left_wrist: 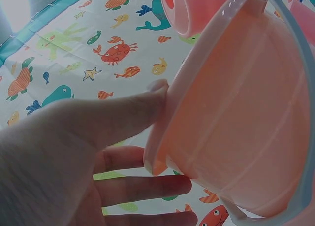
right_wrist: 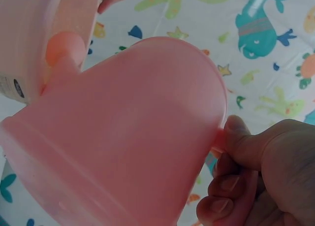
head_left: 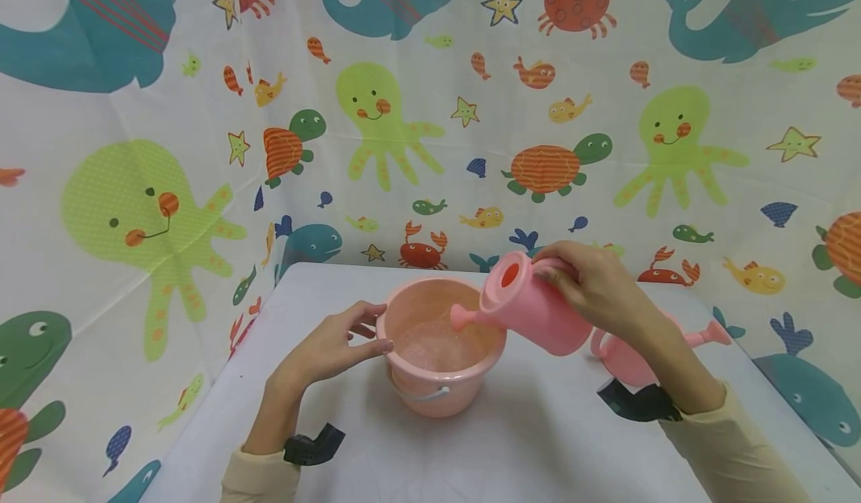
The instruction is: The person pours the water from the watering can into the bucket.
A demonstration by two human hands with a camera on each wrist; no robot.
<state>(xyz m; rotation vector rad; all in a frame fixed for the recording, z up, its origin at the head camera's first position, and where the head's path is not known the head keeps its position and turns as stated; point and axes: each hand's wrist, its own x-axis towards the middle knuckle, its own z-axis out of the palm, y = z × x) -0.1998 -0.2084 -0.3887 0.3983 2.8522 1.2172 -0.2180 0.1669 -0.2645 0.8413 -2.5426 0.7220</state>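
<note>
A pink bucket [head_left: 440, 395] stands upright on the table, with water [head_left: 437, 344] showing inside. My left hand [head_left: 336, 342] holds its left rim; the thumb [left_wrist: 133, 108] is against the rim and the other fingers reach beneath it. In my right hand [head_left: 599, 286] is the handle of a pink watering can [head_left: 538, 305], gripped with curled fingers and lifted off the table. The can tilts left, its round spout head [head_left: 463, 316] over the bucket's right side. The right wrist view shows the can's body close up, with the spout at the bucket's opening.
A second pink watering can [head_left: 632, 361] stands on the table to the right, partly hidden behind my right forearm, its spout pointing right. The bucket's pale handle [head_left: 430, 394] hangs down at its front. A sea-animal printed curtain [head_left: 430, 167] rises behind the white table [head_left: 323, 447].
</note>
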